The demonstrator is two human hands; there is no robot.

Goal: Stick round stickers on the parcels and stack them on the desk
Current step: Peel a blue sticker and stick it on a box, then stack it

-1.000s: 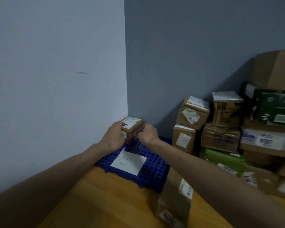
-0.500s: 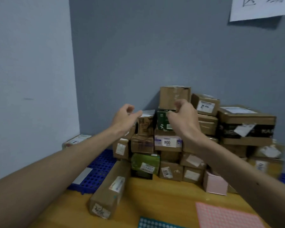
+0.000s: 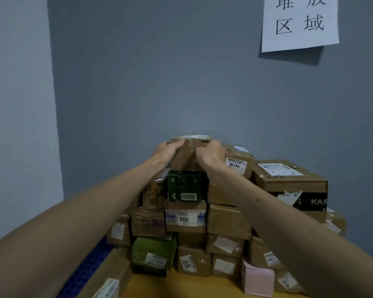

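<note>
Standing against the grey wall (image 3: 159,82), a stack of parcels (image 3: 226,220) fills the back of the wooden counter (image 3: 181,287), several tiers high, mostly brown cartons with white labels. Paper sign (image 3: 299,22) with printed characters fixed to the wall, upper right. Blue perforated mat (image 3: 84,269) lies at the stack's left foot, a long brown carton (image 3: 116,267) just beside it, cut by the frame edge. Top parcel (image 3: 186,155), brown with a white label on its lid, sits at the peak directly above a dark green box (image 3: 183,186); whether it rests there or is lifted clear cannot be determined. Pink box (image 3: 257,280) at the stack's lower right. Left hand (image 3: 166,151) grips the top parcel's left side, right hand (image 3: 211,155) its right; fingers (image 3: 178,144) of both curl round the carton, holding it
</note>
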